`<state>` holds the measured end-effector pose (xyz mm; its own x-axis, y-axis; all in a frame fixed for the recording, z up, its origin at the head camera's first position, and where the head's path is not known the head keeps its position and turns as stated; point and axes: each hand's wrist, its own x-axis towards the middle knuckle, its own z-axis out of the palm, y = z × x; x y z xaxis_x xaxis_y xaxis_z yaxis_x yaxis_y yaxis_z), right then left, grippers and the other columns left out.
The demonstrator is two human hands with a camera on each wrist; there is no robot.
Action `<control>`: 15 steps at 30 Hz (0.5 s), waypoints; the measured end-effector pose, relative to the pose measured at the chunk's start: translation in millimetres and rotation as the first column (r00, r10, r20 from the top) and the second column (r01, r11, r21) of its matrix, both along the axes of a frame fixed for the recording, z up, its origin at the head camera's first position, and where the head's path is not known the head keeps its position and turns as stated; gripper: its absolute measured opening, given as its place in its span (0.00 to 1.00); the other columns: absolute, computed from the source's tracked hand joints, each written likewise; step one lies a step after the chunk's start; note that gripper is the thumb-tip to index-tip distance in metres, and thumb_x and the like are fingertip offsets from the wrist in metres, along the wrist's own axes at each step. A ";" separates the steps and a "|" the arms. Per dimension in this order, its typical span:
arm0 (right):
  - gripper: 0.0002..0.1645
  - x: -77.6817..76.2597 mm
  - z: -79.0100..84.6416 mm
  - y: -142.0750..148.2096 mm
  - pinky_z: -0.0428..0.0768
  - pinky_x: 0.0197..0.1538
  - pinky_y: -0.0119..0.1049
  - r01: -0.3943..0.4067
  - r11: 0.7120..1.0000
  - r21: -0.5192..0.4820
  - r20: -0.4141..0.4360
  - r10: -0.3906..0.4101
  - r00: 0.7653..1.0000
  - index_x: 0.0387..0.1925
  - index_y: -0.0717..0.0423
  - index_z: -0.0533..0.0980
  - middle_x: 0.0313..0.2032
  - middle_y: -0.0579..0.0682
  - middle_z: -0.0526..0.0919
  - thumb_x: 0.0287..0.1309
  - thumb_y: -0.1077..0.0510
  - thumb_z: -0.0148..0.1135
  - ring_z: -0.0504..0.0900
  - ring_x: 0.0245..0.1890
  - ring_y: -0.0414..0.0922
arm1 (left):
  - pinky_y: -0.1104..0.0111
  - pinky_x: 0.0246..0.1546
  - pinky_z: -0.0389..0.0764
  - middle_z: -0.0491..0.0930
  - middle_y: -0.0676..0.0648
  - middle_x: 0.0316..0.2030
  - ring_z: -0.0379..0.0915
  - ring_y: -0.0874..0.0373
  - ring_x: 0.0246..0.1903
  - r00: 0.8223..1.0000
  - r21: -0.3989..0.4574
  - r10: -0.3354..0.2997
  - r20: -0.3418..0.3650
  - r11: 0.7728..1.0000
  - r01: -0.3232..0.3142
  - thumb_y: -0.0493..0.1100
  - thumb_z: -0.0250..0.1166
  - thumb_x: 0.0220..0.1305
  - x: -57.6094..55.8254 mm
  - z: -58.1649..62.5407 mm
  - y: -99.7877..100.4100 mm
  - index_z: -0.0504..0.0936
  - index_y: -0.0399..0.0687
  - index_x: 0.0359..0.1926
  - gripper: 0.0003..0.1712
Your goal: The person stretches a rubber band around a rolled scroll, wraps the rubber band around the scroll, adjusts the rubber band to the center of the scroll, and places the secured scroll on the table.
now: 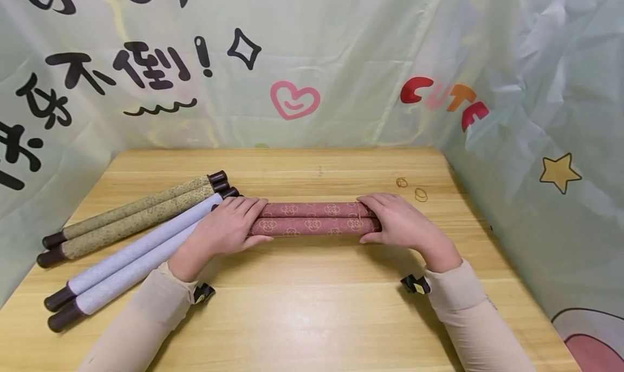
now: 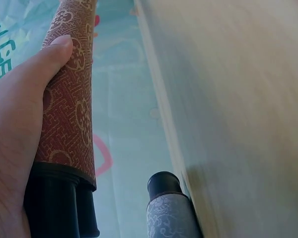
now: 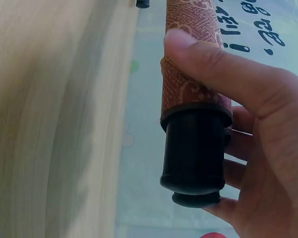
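Note:
A pair of dark red scrolls (image 1: 312,227) with gold flower patterns lies side by side, held level across the front of the body. My left hand (image 1: 229,224) grips their left end, thumb along the near side and fingers over the top. At the other end my right hand (image 1: 405,223) holds them in the same way. Black end knobs (image 3: 194,153) stick out beside the right palm in the right wrist view. A thin rubber band (image 1: 359,214) circles the rolls near the right hand. In the left wrist view, black knobs (image 2: 54,198) show below the left thumb.
Left on the wooden table (image 1: 302,318) lie two pale blue scrolls (image 1: 141,253) and, behind them, two olive-gold scrolls (image 1: 141,217), all with dark knobs. Two loose rubber bands (image 1: 421,194) lie at the back right. Printed cloth (image 1: 341,52) hangs around the table.

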<state>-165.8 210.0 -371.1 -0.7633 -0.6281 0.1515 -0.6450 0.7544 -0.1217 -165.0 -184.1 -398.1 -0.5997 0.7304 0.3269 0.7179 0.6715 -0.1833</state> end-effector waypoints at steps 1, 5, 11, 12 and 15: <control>0.54 -0.1 -0.2 0.1 0.66 0.63 0.58 -0.001 1.000 0.003 -0.002 0.001 1.000 0.65 0.63 0.67 0.58 0.60 0.76 0.43 0.37 0.77 0.73 0.59 0.58 | 0.48 0.58 0.70 0.76 0.37 0.55 0.72 0.41 0.53 1.000 0.001 0.000 -0.002 1.000 0.000 0.70 0.60 0.60 -0.1 -0.2 -0.3 0.67 0.34 0.66 0.49; 0.51 -0.7 -1.5 -1.6 0.67 0.62 0.58 -0.012 1.000 0.013 -0.033 0.012 0.999 0.64 0.62 0.67 0.57 0.60 0.76 0.47 0.38 0.74 0.73 0.58 0.58 | 0.48 0.57 0.71 0.76 0.37 0.54 0.73 0.40 0.52 1.000 0.011 -0.007 -0.020 1.000 0.007 0.69 0.63 0.58 -0.6 -0.3 -1.5 0.68 0.33 0.65 0.50; 0.50 -1.0 -5.6 -4.4 0.69 0.60 0.57 -0.041 0.999 0.013 -0.111 0.042 0.993 0.63 0.64 0.66 0.55 0.61 0.77 0.47 0.37 0.72 0.75 0.56 0.57 | 0.48 0.57 0.71 0.76 0.37 0.54 0.73 0.40 0.52 0.999 0.011 -0.011 -0.032 1.000 0.011 0.68 0.64 0.57 0.2 1.9 -2.1 0.67 0.34 0.66 0.50; 0.50 -1.1 -6.1 -4.8 0.69 0.60 0.56 -0.046 0.999 0.011 -0.124 0.047 0.991 0.63 0.64 0.67 0.54 0.61 0.77 0.47 0.37 0.71 0.75 0.55 0.57 | 0.48 0.57 0.70 0.76 0.37 0.54 0.73 0.40 0.52 0.999 0.012 -0.011 -0.032 1.000 0.011 0.68 0.64 0.57 0.3 1.9 -2.0 0.67 0.34 0.66 0.50; 0.51 -1.6 -6.8 -5.7 0.70 0.58 0.55 -0.060 0.998 0.005 -0.164 0.060 0.985 0.62 0.65 0.68 0.53 0.61 0.78 0.47 0.35 0.71 0.76 0.53 0.56 | 0.48 0.57 0.71 0.76 0.37 0.54 0.73 0.40 0.52 0.999 0.013 -0.012 -0.030 1.000 0.013 0.69 0.63 0.57 0.4 1.9 -1.7 0.67 0.34 0.66 0.50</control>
